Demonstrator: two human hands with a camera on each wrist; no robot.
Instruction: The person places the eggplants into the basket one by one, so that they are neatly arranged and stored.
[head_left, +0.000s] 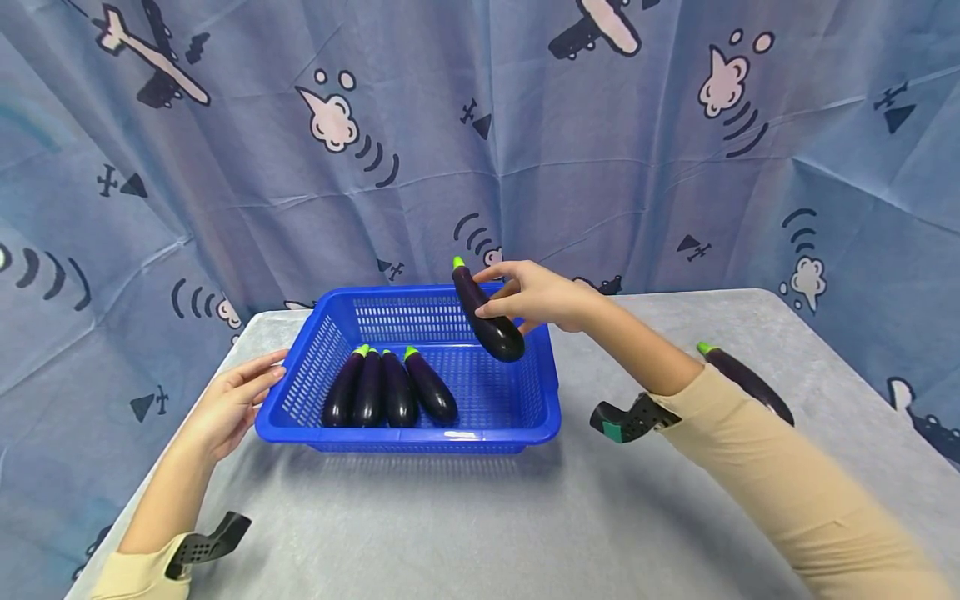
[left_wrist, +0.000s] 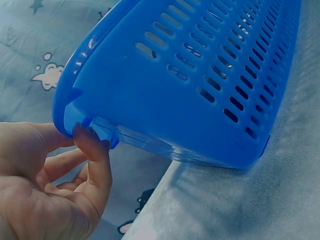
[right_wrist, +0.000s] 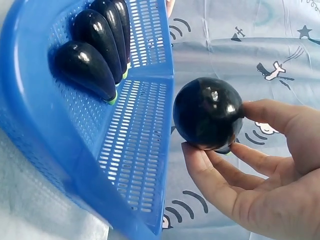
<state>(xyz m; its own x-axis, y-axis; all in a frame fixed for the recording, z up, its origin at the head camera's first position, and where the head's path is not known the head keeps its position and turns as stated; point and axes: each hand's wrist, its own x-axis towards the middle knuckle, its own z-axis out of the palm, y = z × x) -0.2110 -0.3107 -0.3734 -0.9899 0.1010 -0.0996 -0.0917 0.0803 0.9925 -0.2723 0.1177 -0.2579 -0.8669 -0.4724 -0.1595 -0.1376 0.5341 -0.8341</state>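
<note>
My right hand (head_left: 536, 293) grips a dark purple eggplant (head_left: 495, 333) between thumb and fingers, over the right side of a blue plastic basket (head_left: 420, 435). The eggplant is tilted, its green stem end up and to the left. In the right wrist view its round, shiny bottom end (right_wrist: 207, 112) faces the camera. At the basket's left end, my left hand (head_left: 228, 408) pinches the rim, as the left wrist view shows with the fingertips (left_wrist: 90, 137) at the rim's corner. Several eggplants (head_left: 369, 396) lie side by side in the basket's left half, stems pointing away.
One more eggplant (head_left: 750, 385) lies on the grey-white table (head_left: 450, 533) to the right, beyond my right forearm. A blue curtain (head_left: 420, 167) printed with airplanes hangs behind the table and along its sides.
</note>
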